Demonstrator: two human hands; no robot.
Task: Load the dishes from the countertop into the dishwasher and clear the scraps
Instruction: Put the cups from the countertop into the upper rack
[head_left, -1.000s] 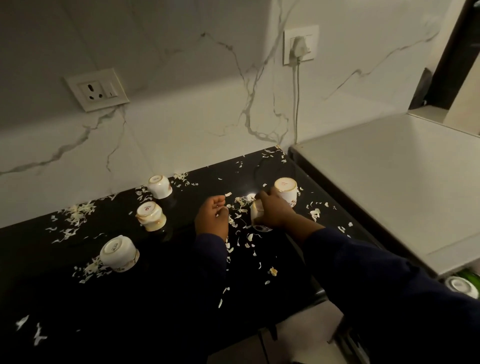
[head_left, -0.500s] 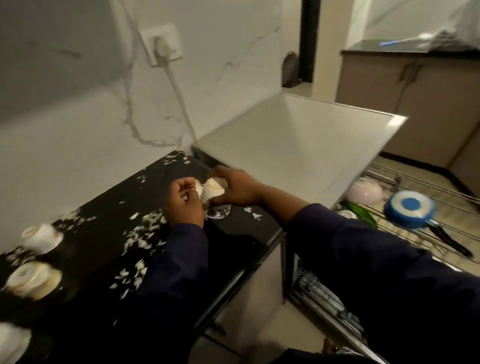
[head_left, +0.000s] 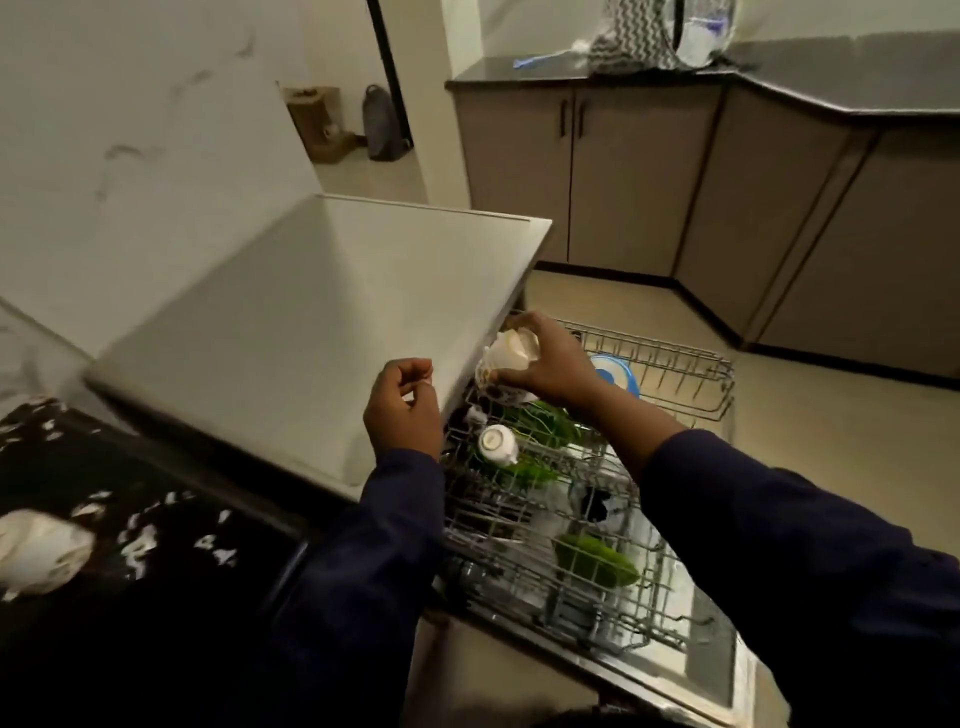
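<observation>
Right hand (head_left: 550, 364) gripping small white ceramic cups (head_left: 506, 364) above grey wire dishwasher rack (head_left: 675, 358), left hand (head_left: 402, 410) loosely curled, empty, black scrap-strewn tabletop (head_left: 156, 545) at left

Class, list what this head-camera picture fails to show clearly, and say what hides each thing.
- White cup on the countertop: motion blur and the left edge.
- Cups in the right hand: fingers hide their number.
- Left hand: contents too small.
- Lower rack: sleeves cover part.
</observation>
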